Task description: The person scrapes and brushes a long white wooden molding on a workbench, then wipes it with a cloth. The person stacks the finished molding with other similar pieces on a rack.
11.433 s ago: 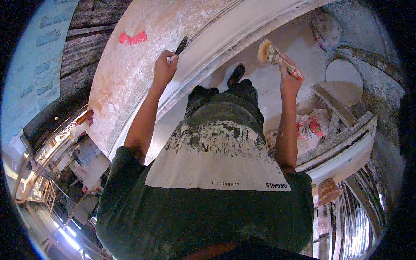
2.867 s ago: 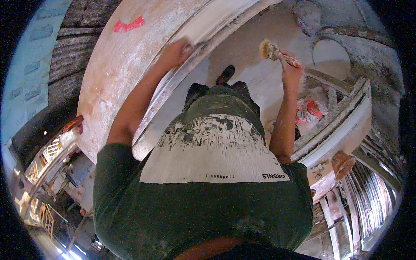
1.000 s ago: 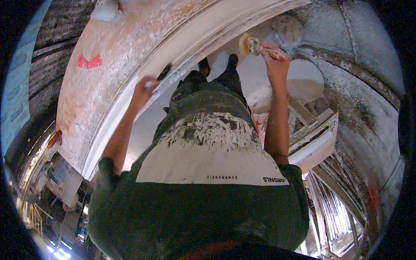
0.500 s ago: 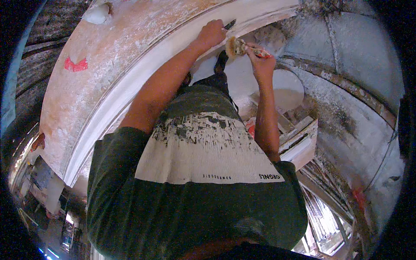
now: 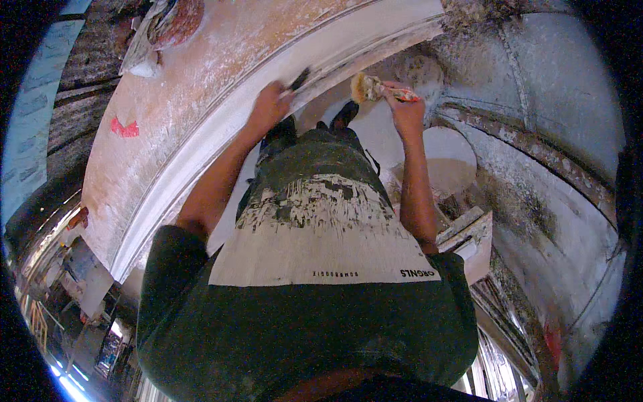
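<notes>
My left hand (image 5: 269, 106) is closed around the end of a small dark knife-like tool (image 5: 299, 80); its handle is hidden in my fist and its blade is smeared by motion. The tool lies over the white moulded edge (image 5: 201, 144) that curves along a large table surface. To the right, my right hand (image 5: 407, 115) grips a paintbrush (image 5: 365, 89) with bushy tan bristles and a red-orange, paint-spattered handle. The brush head points left, held off the moulding above the pale floor.
A broad tan, white-dusted surface (image 5: 161, 114) with a red mark (image 5: 124, 127) lies inside the moulding. A crumpled whitish object (image 5: 144, 63) rests at its upper left. Right of me are a round pale disc (image 5: 450, 159), a wooden frame (image 5: 465, 234) and a grey wall (image 5: 562, 74).
My left hand and its blade have moved left and nearer me along the moulding. The paintbrush stays in my right hand, slightly lower in view. The view has shifted, showing more at the left.
</notes>
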